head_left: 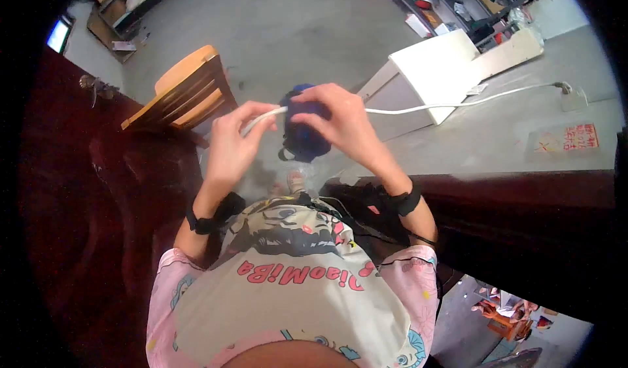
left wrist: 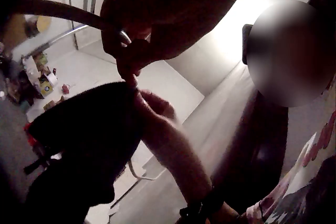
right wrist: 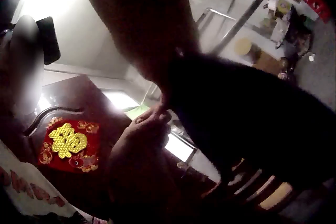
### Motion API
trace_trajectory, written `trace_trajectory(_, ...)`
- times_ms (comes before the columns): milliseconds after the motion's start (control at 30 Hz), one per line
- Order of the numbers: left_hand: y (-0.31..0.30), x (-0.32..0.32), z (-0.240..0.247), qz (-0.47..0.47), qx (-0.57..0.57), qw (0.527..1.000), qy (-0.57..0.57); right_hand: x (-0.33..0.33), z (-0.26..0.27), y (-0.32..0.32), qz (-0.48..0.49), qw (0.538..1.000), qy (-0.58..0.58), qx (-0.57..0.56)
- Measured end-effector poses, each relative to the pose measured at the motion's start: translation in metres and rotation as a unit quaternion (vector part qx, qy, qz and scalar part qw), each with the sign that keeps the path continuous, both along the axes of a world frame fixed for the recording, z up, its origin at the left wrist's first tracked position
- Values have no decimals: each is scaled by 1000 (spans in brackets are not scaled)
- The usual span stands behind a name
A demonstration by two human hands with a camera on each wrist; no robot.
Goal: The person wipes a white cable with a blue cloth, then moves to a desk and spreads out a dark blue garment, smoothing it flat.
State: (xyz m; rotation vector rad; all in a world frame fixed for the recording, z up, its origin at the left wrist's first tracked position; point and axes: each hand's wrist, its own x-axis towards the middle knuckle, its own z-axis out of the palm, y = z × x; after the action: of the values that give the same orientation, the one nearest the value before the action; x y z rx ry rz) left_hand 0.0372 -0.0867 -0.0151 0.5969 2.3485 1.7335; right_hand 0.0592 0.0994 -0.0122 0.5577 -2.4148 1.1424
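Note:
A white cable [head_left: 451, 105] runs between both hands, and my left hand [head_left: 234, 142] pinches it between thumb and fingers. To the right of it, my right hand [head_left: 347, 122] has its thumb and fingers bent around the top of a dark blue, fabric-like thing [head_left: 306, 142] hanging below the cable. In the left wrist view this dark thing [left wrist: 89, 129] is a black silhouette with a narrow top at the right fingertips. Its kind cannot be made out. A small loop sticks out from its lower left side in the head view.
The cable's far end reaches a socket [head_left: 575, 98] at the right. A white cabinet [head_left: 435, 73] stands ahead on the right, with loaded shelves [head_left: 464, 8] behind. At the left are a wooden chair [head_left: 190, 93] and dark red furniture [head_left: 111, 191]. A red-gold ornament [right wrist: 69, 145] shows low in the right wrist view.

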Motion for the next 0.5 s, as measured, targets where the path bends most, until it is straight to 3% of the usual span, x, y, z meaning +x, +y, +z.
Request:
trace_trajectory(67, 4, 3, -3, -10, 15, 1000, -21, -4, 2, -11, 22, 997, 72, 30)
trace_trajectory(133, 5, 0, -5, 6, 41, 999, 11, -7, 6, -12, 16, 996, 69, 52)
trace_trajectory(267, 0, -3, -10, 25, -9, 999, 25, -24, -6, -3, 94, 995, 17, 6)
trace_trajectory(500, -6, 5, -8, 46, -57, 997, 36, -12, -14, 25, 26, 988, -21, 154)
